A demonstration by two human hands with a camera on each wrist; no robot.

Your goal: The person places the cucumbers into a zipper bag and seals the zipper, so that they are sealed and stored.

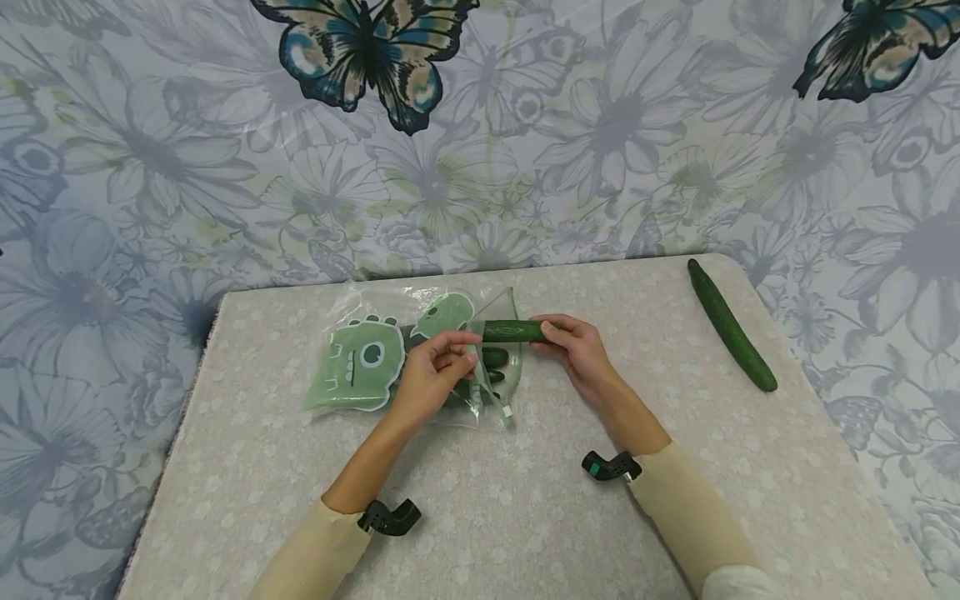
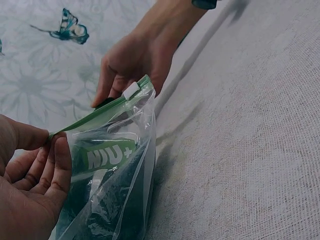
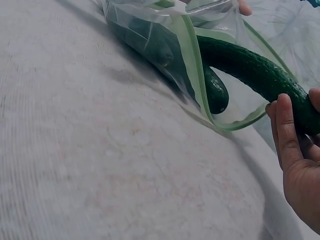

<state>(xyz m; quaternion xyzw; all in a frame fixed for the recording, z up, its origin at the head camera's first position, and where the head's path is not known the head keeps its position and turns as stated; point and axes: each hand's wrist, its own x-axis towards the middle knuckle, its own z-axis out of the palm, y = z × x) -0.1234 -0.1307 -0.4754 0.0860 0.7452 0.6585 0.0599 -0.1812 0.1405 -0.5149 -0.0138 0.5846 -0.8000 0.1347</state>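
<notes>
A clear zip bag with green cartoon prints and a green zip edge lies on the table, its mouth facing right. My left hand pinches the upper edge of that mouth between thumb and fingers, as the left wrist view shows. In my right hand is the outer end of a cucumber; its other end is inside the bag. Another cucumber lies in the bag with its tip at the opening. A white slider sits at one end of the zip.
A loose cucumber lies at the table's right side, near the back corner. The table has a pale patterned cloth. Behind it hangs a floral backdrop with butterflies.
</notes>
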